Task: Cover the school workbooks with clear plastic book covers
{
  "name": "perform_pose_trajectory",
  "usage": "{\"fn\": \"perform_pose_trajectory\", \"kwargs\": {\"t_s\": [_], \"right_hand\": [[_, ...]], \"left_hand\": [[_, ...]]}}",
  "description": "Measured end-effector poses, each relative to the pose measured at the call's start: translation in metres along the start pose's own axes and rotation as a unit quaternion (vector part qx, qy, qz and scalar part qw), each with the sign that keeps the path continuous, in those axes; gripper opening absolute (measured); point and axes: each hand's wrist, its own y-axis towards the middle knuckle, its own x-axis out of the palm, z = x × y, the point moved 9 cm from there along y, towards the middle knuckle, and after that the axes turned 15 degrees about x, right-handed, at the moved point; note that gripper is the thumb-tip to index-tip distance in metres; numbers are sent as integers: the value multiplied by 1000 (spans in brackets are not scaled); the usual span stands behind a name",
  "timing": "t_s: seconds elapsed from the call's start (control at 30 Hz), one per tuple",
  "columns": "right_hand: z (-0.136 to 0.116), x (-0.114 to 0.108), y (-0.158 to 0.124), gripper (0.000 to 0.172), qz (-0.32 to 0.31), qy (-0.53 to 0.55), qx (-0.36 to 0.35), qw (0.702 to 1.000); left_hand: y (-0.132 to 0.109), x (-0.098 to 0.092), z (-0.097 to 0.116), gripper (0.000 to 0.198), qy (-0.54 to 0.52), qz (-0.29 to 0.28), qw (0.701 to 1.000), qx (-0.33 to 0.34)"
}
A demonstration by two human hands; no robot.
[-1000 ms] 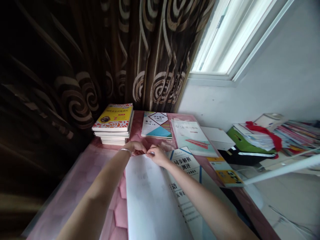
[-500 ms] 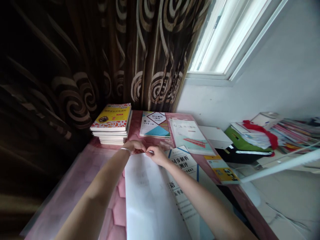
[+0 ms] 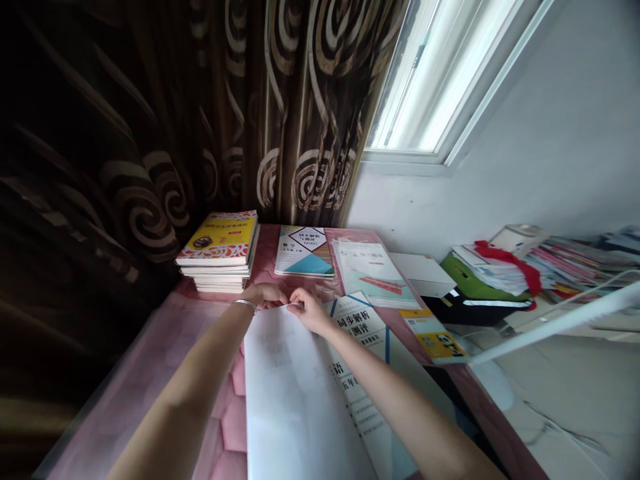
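At the far end of the white sheet (image 3: 295, 400), the left hand (image 3: 266, 294) and right hand (image 3: 309, 311) are pinching its edge, seemingly aligning or folding it; the sheet is lying against the workbook (image 3: 361, 313); the next move is probably calling for a steady, even pinch.

From the sheet (image 3: 295, 400) on the table (image 3: 265, 252), I have a book stack (image 3: 220, 250) at eleven o'clock, a booklet (image 3: 305, 253) at twelve, the curtain (image 3: 280, 120) behind it, a notebook (image 3: 373, 270) at one, and a workbook (image 3: 354, 333) alongside, towards two.
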Motion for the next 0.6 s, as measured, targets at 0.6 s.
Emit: {"fn": "perform_pose_trajectory", "kwargs": {"t_s": [0.6], "right_hand": [[32,25,-115,47,-36,25,-73,996]], "left_hand": [[-147,51,-69,51,-295,149,943,43]]}}
